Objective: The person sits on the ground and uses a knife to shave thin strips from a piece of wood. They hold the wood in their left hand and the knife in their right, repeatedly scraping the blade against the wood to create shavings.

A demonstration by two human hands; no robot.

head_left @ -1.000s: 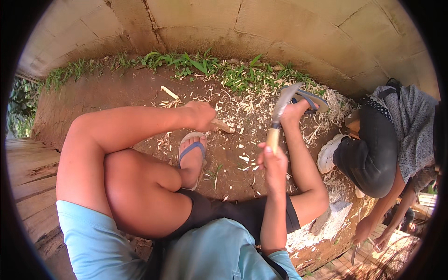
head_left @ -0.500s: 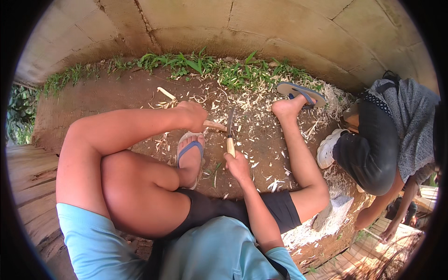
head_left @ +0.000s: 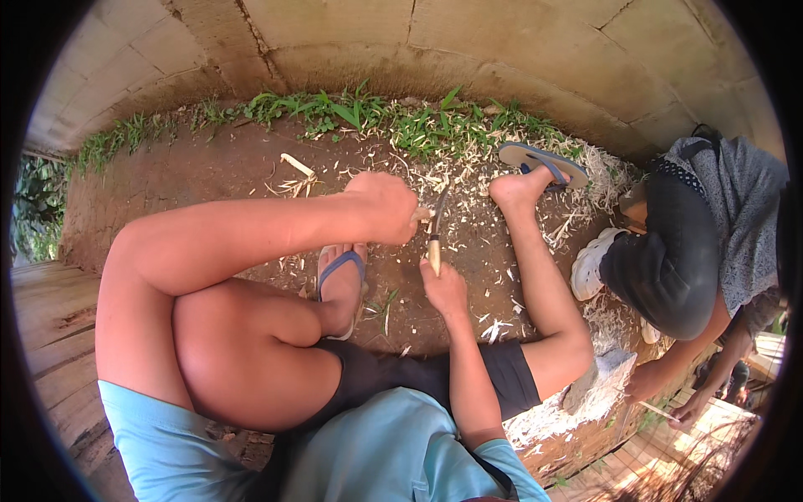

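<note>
My right hand (head_left: 446, 289) is closed around the light wooden handle of a knife (head_left: 434, 251). Its dark, slightly curved blade points up and away from me. My left hand (head_left: 383, 207) is a fist around a pale piece of wood (head_left: 424, 214), and only a short end sticks out past the fingers. That end meets the blade near its lower part. Both hands are above the ground, just beyond my sandalled left foot (head_left: 340, 284).
Pale wood shavings litter the brown soil (head_left: 209, 176), with a larger chip (head_left: 297, 165) farther left. Grass (head_left: 360, 113) lines a block wall (head_left: 468, 50). My right foot wears a sandal (head_left: 544, 164). At right another person (head_left: 669, 268) sits, holding a thin stick (head_left: 661, 411).
Both my hands have shifted right with the wood and knife, and less of the wood shows past my left fist. The other person's hands have moved onto a thin stick.
</note>
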